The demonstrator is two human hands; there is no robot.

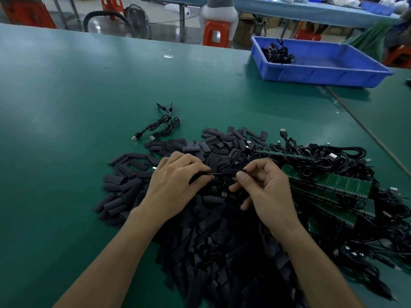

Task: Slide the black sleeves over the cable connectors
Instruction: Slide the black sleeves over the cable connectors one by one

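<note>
A big heap of flat black sleeves (213, 241) covers the green table in front of me. Over it, my left hand (175, 185) pinches one end of a thin black cable (216, 173). Facing it, my right hand (264, 190) pinches a black sleeve (231, 172) that sits on the same cable, thumb and forefinger closed on it. A metal USB connector (224, 194) shows just below, between the two hands. How far the sleeve reaches over the connector end is hidden by my fingers.
A tangle of black USB cables (333, 156) and green circuit boards (333, 185) lies to the right. Two coiled cables (160, 127) rest apart behind the heap. A blue tray (320, 61) with a few cables stands at the back right. Red stools stand beyond the table.
</note>
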